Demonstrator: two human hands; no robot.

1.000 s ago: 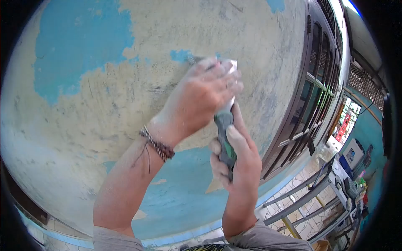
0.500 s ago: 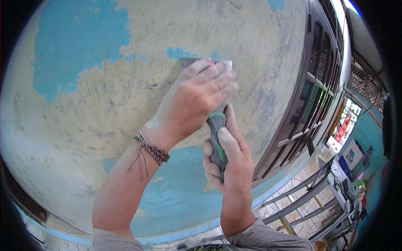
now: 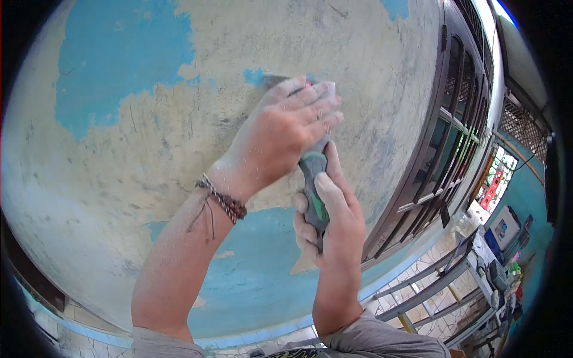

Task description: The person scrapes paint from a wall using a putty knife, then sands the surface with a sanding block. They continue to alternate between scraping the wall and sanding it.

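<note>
A scraper with a wide metal blade (image 3: 274, 80) and a grey-green handle (image 3: 313, 174) is held against the wall (image 3: 197, 155). Powdered with pale dust, my left hand (image 3: 286, 122) lies over the blade, its fingers stretched out flat and pressing on it. Below it my right hand (image 3: 337, 212) is wrapped around the handle, thumb along its near side. At the blade's left end shows a small blue patch (image 3: 253, 76). Much of the blade is hidden under my left fingers.
A larger blue patch (image 3: 125, 53) is at upper left, another blue area (image 3: 256, 262) below my wrists. A dark-framed barred window (image 3: 412, 179) stands to the right. A metal ladder (image 3: 430, 286) and a cluttered table (image 3: 498, 271) are at lower right.
The blade has moved up slightly along the wall with both hands, covering most of the small blue strip that showed above it. The view has shifted slightly.
</note>
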